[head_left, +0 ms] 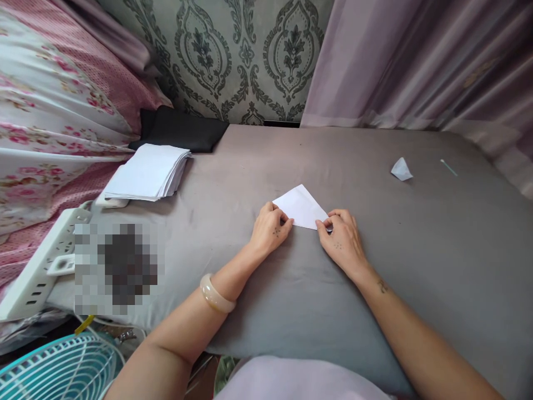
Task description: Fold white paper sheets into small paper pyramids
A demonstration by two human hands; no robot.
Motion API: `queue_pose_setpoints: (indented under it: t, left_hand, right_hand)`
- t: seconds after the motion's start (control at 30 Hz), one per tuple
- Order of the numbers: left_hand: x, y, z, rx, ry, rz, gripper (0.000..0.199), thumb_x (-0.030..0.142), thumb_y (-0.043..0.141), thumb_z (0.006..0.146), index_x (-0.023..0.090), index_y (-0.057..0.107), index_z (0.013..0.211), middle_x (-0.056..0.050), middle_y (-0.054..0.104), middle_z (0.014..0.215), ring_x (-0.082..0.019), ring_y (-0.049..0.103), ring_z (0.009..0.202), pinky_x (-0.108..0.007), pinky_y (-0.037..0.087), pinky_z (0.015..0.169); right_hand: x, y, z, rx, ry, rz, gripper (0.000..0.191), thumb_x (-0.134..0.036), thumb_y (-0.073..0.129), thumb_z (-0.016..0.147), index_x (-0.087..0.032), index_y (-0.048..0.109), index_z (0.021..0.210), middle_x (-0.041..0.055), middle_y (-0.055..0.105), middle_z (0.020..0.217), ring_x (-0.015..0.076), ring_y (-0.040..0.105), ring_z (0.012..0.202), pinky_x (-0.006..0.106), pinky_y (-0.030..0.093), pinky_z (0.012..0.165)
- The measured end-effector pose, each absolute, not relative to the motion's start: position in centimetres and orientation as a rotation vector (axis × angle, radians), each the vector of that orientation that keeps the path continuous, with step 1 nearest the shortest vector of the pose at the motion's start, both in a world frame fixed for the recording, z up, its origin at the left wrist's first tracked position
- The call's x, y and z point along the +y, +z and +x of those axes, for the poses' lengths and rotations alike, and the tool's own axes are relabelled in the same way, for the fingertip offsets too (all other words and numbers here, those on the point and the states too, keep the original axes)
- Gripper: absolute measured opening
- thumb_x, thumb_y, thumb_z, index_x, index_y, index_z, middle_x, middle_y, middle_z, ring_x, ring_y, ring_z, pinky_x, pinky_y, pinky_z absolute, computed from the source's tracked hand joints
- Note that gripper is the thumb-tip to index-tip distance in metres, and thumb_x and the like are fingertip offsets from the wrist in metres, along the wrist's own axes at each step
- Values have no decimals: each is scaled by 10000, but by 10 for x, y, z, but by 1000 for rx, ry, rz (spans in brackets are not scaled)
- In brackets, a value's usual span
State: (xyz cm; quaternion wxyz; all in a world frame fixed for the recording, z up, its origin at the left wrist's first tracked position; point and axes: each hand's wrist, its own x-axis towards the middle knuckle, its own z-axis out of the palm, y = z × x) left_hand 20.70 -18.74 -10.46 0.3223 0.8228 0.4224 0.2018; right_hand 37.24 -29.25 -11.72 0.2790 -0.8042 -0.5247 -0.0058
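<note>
Folded white paper (pixel 301 206) lies on the grey bed (pixel 416 250), pinched at both near corners between left hand (pixel 270 230) and right hand (pixel 342 240). Soft bedding risks an uneven crease.

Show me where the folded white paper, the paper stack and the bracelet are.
folded white paper (pixel 302 206), head view, middle of the sheet
paper stack (pixel 145 172), head view, top sheet
bracelet (pixel 215 295), head view, band on the left wrist

I see a white folded paper (pixel 302 206) on a plain grey bed (pixel 416 250), a white paper stack (pixel 146 172), a black cushion (pixel 179 130), grey-green damask wallpaper (pixel 241 55), mauve curtains (pixel 416 61), pink floral bedding (pixel 50 111), a teal fan grille (pixel 58 369) and a cream bangle (pixel 215 295).
</note>
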Motion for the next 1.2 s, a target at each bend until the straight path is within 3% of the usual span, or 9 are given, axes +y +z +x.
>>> queue_pose_setpoints:
  t: [0.23, 0.53, 0.77, 0.9, 1.0, 1.2]
  left_hand:
    - [-186, -108, 203, 1098, 558, 2100, 136, 260, 655, 821, 166, 558, 814, -61, 512, 968, -159, 521, 819, -326, 472, 772]
    - [-181, -102, 201, 1047, 545, 2001, 57, 127, 635, 802, 154, 586, 791, -56, 509, 961, -137, 522, 820, -302, 466, 793]
    - [-176, -99, 197, 1096, 635, 1922, 127, 93, 538, 819, 158, 640, 860, -21, 563, 845, -92, 509, 644, -267, 462, 691]
    - [-179, -106, 203, 743, 804, 2146, 182, 110, 495, 880, 177, 641, 963, -48, 632, 932, -140, 582, 841, -272, 484, 775]
    - [-183, -110, 209, 512, 689, 2369, 281, 101, 388, 933, 163, 631, 1060, -85, 640, 1035, -177, 572, 981, -315, 484, 875]
    - [-185, -107, 217, 603, 425, 2631, 345, 124, 333, 954, 163, 619, 1145, -84, 617, 1036, -195, 524, 914, -325, 492, 856]
  right_hand:
    - [-292, -118, 374, -1379, 36, -2180, 207, -343, 569, 829, -180, 591, 703, 133, 588, 1063, 280, 552, 963, 430, 452, 880]
    - [-292, -117, 378, -1371, 102, -2196, 252, -390, 565, 828, -183, 597, 688, 129, 577, 1071, 281, 552, 967, 441, 451, 888]
    - [-291, -115, 378, -1363, 130, -2201, 243, -389, 589, 812, -189, 600, 673, 119, 576, 1077, 282, 561, 975, 437, 457, 874]
    - [-290, -115, 377, -1361, 129, -2226, 240, -385, 596, 811, -194, 601, 666, 112, 581, 1075, 285, 562, 988, 439, 460, 877]
    - [-290, -115, 377, -1370, 122, -2224, 241, -384, 598, 815, -192, 609, 669, 107, 585, 1069, 277, 567, 973, 432, 461, 882]
    - [-291, -113, 376, -1391, 95, -2242, 234, -368, 582, 831, -180, 627, 700, 114, 586, 1069, 272, 566, 951, 424, 463, 881]
